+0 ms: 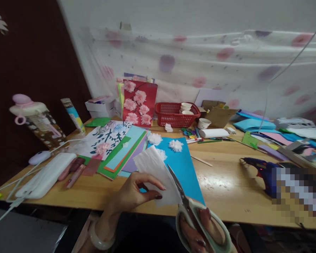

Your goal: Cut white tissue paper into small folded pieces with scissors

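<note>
My left hand [139, 191] pinches a folded piece of thin white paper [154, 165] between thumb and fingers, above the desk's front edge. In my right hand [197, 228] is a pair of scissors [179, 182] with pale green handles, my fingers through the loops. The blades look nearly closed and point up and away from me along the paper's right edge; whether they touch it I cannot tell. Behind the paper lies a blue sheet [192, 172] bearing white paper flowers [176, 145], one of them partly hidden by the paper.
A blue glue gun [263, 172] lies on the right, beside a pixelated patch. Coloured sheets [118, 158] are stacked on the left near a white power bank [46, 175]. At the back stand a red flower card [140, 102] and a red basket [171, 117] with paper cups.
</note>
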A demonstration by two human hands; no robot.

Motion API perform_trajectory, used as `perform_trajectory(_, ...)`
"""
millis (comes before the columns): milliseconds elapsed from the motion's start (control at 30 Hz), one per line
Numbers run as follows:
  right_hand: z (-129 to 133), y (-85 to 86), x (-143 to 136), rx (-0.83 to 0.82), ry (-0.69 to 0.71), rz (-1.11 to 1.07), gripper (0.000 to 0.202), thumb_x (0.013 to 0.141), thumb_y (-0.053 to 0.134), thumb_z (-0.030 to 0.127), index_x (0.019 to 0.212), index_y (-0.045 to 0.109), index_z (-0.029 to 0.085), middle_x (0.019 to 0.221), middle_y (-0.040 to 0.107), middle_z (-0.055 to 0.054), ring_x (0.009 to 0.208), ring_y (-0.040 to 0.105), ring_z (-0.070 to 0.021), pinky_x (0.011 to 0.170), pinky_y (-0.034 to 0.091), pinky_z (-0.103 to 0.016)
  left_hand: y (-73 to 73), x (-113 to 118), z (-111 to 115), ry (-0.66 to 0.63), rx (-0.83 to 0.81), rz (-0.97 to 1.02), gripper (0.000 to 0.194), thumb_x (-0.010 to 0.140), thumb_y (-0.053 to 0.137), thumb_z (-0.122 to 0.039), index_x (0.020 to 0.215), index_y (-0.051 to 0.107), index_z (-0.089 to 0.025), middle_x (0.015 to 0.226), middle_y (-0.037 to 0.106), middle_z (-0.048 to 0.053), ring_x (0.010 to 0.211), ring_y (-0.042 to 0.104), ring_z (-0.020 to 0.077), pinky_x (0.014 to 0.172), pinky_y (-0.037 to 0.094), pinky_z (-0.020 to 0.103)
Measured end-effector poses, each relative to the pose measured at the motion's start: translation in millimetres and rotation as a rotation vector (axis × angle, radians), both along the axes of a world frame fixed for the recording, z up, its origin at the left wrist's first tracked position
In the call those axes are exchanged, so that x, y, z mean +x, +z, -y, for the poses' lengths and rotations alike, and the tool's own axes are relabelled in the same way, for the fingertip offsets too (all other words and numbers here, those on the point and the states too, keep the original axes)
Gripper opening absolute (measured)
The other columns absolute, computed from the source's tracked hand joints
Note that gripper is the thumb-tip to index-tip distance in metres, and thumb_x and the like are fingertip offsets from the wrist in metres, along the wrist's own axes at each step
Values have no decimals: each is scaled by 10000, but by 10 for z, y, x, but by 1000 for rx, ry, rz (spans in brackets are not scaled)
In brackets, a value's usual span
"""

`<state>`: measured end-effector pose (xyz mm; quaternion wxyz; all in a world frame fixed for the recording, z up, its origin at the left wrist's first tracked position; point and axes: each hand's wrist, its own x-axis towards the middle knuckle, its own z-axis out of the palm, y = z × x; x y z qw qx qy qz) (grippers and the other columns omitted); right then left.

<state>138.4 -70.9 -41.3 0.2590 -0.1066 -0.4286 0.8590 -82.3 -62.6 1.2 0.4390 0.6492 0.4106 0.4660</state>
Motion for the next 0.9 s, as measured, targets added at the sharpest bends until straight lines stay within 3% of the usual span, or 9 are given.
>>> perform_trajectory(100, 32, -14, -14, 11, -67, -20, 712, 714, 430, 838, 482, 458, 166, 351, 397, 57, 259, 346, -37, 273, 302, -146, 9, -1, -1, -8, 7, 11, 121, 693, 766, -169, 813, 770, -185, 832, 782, 66, 738, 710, 165, 574, 535, 200)
perform_trajectory(167, 65, 12, -31, -16, -124, -13, 699, 702, 454, 839, 530, 495, 163, 393, 412, 56, 288, 344, -37, 301, 333, -154, 12, 6, 3, -22, 16, 15, 124, 690, 768, -158, 810, 770, -186, 818, 782, 62, 732, 710, 165, 593, 540, 209)
perform_trajectory(267, 96, 68, -50, -67, -130, 7, 624, 688, 547, 797, 689, 571, 174, 475, 437, 63, 350, 370, -53, 400, 439, -196, 27, 30, 21, -59, 10, 5, 118, 704, 759, -155, 819, 771, -182, 810, 783, 63, 731, 713, 167, 628, 549, 221)
perform_trajectory(433, 85, 78, -49, -92, -129, -47, 626, 733, 538, 763, 961, 626, 187, 545, 473, 52, 385, 385, -66, 459, 477, -218, 53, 90, 55, -133, 18, -53, 102, 737, 736, -154, 823, 779, -189, 810, 788, 57, 721, 719, 156, 661, 548, 218)
perform_trajectory(667, 78, 1, -59, -128, -77, -92, 675, 722, 459, 821, 873, 601, 179, 550, 467, 45, 406, 404, -73, 502, 508, -243, -15, 135, 45, -123, 14, 10, 73, 760, 724, -190, 806, 781, -180, 792, 789, 69, 704, 726, 168, 647, 562, 232)
perform_trajectory(900, 103, 70, -54, -144, -108, -53, 664, 672, 557, 804, 930, 594, 192, 511, 457, 72, 364, 382, -58, 448, 491, -218, -35, 155, 44, -133, 0, 50, 77, 764, 724, -207, 816, 780, -193, 830, 788, 83, 743, 729, 182, 665, 580, 258)
